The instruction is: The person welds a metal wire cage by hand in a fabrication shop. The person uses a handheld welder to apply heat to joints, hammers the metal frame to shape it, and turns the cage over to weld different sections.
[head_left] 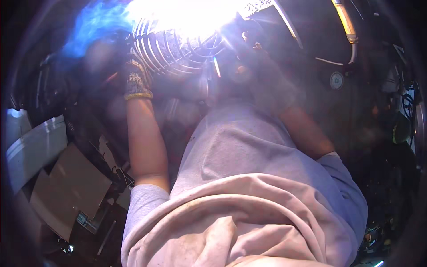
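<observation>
A white glare burns at the top middle and washes out what lies beneath it. Curved metal wires, set side by side like a round wire guard [165, 57], show below the glare. My left hand [138, 76], in a speckled knit glove with a yellow cuff edge, reaches up to the left side of these wires. Its fingers are lost in shadow and glare. My right hand [272, 73], seemingly gloved too, is a dim, hazy shape to the right of the wires. Whatever it may hold cannot be made out.
Blue-lit smoke [100, 26] drifts at the upper left. A yellow-brown handled tool with a cable [346, 22] hangs at the upper right, near a small pale disc [336, 80]. Large flat panels [71, 191] stand at the left. A pale apron [240, 147] covers my lap.
</observation>
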The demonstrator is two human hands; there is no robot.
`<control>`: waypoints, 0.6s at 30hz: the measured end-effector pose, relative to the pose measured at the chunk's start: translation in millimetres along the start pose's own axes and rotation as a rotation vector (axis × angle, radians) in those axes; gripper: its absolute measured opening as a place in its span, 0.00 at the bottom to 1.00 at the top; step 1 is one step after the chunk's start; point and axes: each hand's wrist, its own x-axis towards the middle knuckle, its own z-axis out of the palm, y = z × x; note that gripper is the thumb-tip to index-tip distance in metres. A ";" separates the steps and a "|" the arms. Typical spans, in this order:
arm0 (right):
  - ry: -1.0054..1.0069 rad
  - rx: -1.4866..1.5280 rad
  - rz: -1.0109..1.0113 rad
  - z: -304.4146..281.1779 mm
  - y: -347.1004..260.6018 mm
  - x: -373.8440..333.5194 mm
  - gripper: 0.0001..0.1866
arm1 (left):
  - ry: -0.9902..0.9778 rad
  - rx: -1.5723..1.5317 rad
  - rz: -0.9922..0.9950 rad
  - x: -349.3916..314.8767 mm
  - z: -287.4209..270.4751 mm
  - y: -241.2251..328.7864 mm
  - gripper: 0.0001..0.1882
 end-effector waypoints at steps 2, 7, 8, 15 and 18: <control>0.059 -0.081 -0.064 0.4 1.2 -2.7 0.23 | 0.018 0.019 -0.002 -1.7 2.7 1.3 0.31; 0.125 0.126 0.062 0.6 -3.4 -7.3 0.22 | 0.049 0.063 -0.012 -2.7 7.2 1.9 0.31; 0.139 0.164 0.099 1.4 -0.6 -6.7 0.21 | 0.052 0.069 -0.015 -0.2 7.9 0.8 0.31; 0.152 0.404 0.344 11.6 8.4 -8.9 0.20 | 0.079 0.099 -0.010 3.0 4.6 3.0 0.32; 0.173 0.444 0.339 12.8 -1.6 -12.2 0.21 | 0.084 0.112 -0.011 -0.8 7.8 3.4 0.33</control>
